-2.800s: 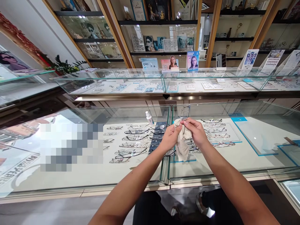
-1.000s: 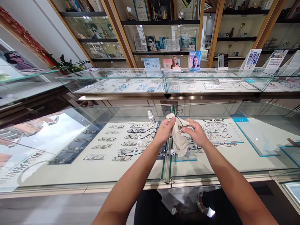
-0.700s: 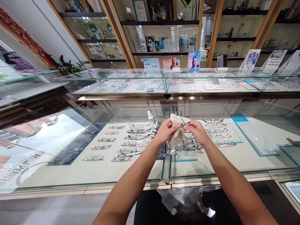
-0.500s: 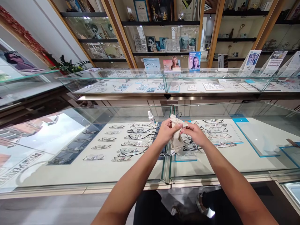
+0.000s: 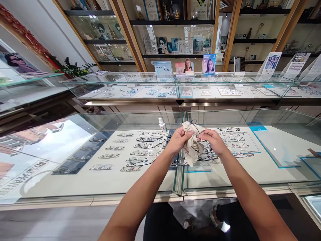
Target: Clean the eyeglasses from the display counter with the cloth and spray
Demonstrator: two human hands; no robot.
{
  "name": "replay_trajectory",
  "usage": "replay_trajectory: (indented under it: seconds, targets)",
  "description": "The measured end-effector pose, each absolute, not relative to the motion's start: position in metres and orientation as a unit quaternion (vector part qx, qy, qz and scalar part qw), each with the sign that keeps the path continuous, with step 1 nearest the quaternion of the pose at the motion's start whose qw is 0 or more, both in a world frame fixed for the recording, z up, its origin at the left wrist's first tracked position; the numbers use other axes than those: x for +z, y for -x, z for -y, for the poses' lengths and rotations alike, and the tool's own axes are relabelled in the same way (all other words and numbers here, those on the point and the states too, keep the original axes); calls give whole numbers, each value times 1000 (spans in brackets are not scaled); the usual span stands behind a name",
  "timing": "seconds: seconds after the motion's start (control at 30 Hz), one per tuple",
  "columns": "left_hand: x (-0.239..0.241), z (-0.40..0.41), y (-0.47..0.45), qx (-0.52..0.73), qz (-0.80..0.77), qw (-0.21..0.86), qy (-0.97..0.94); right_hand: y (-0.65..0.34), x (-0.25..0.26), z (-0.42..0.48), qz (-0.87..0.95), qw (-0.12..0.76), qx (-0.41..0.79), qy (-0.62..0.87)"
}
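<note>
My left hand (image 5: 177,140) is closed on a cream cleaning cloth (image 5: 192,152), which is bunched up and hangs below the fingers. Closed in a pinch, my right hand (image 5: 212,140) grips a pair of dark-framed eyeglasses (image 5: 194,122) at the cloth's right side. Part of the thin frame shows above the cloth; the lenses are mostly covered by cloth and fingers. Both hands are above the glass counter. Behind my left hand stands a white spray bottle (image 5: 162,125) with a printed label.
Rows of eyeglasses (image 5: 147,145) lie in the glass display counter (image 5: 100,192) under my hands. Across from it is a second glass showcase (image 5: 179,103) with small advertising stands (image 5: 209,64) on top. Wooden shelves line the back, and a green plant (image 5: 72,69) is at left.
My right hand has shifted slightly right, away from my left. The cloth has opened out and hangs lower, and more of the dark eyeglass frame shows.
</note>
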State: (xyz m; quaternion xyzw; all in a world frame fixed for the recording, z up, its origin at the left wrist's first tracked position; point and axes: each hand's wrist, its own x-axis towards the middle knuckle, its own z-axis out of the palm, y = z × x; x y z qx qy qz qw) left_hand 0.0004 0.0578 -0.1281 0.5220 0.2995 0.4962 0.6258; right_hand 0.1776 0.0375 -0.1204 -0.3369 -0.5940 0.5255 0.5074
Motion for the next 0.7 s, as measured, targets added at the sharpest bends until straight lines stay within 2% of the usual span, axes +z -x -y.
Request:
replay_trajectory:
  seconds: [0.4, 0.7]
  targets:
    - [-124, -47, -7, 541, -324, 566, -530, -169, -125, -32, 661, 424, 541, 300]
    - [-127, -54, -4, 530, -297, 612, -507, -177, -118, -34, 615, 501, 514, 326]
